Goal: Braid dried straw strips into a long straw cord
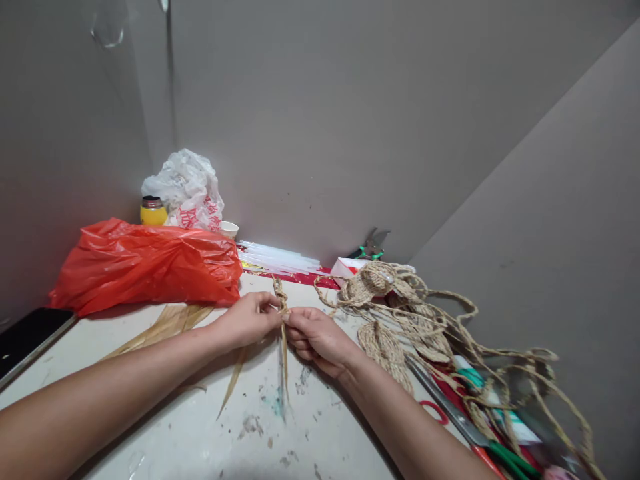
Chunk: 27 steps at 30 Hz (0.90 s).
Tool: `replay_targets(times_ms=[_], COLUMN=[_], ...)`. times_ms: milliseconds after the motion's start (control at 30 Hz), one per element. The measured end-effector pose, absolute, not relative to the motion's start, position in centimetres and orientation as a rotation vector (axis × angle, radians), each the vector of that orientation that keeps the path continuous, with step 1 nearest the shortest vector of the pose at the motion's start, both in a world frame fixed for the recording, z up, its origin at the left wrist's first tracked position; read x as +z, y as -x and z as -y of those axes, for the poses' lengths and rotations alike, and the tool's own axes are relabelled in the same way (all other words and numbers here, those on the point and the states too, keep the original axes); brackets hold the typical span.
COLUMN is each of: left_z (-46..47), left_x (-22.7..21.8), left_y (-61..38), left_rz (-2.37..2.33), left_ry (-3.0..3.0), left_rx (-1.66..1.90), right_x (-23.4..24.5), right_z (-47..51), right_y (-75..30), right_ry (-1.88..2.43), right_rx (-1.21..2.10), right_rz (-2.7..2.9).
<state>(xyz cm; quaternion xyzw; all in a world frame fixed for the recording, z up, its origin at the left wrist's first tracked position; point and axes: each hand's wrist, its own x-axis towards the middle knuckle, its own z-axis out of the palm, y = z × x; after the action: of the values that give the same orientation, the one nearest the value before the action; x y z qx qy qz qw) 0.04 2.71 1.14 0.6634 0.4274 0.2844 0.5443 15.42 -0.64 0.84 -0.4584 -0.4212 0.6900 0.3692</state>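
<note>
My left hand [247, 319] and my right hand [315, 337] meet over the white table [165, 427], both pinching a thin braid of dried straw [281, 293]. The braided end sticks up above my fingers. Loose straw ends [285, 373] hang down below the hands onto the table. Both hands have their fingers closed on the straw, thumbs nearly touching.
A red plastic bag [150, 263] lies at the back left, with a white bag [187, 190], yellow jar [153, 211] and paper cup [229, 229] behind. Dry leaves [167, 323] lie under my left forearm. Woven straw pieces and cords [400, 313], scissors [465, 427] and pliers [371, 248] crowd the right.
</note>
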Motion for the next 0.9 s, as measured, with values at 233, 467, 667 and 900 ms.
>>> replay_targets(times_ms=[233,467,667,900], left_z=[-2.1,-2.1,-2.4,-1.7], left_x=[1.0,0.7,0.4,0.4], left_y=[0.1,-0.1,0.0,-0.3], left_rz=[-0.892,-0.844,-0.851,-0.976], left_ry=[-1.582,-1.381,-1.63,-2.108], left_rx=[0.488,0.447,0.522,0.591], right_x=[0.9,1.3,1.1,0.7], right_z=[0.5,0.5,0.4,0.3], right_y=[-15.9,-16.6,-16.9,-17.1], right_ry=[1.229,1.223,1.27,1.282], right_rx=[1.747,1.805,1.815,1.807], right_rz=[1.249,1.373,1.334,1.335])
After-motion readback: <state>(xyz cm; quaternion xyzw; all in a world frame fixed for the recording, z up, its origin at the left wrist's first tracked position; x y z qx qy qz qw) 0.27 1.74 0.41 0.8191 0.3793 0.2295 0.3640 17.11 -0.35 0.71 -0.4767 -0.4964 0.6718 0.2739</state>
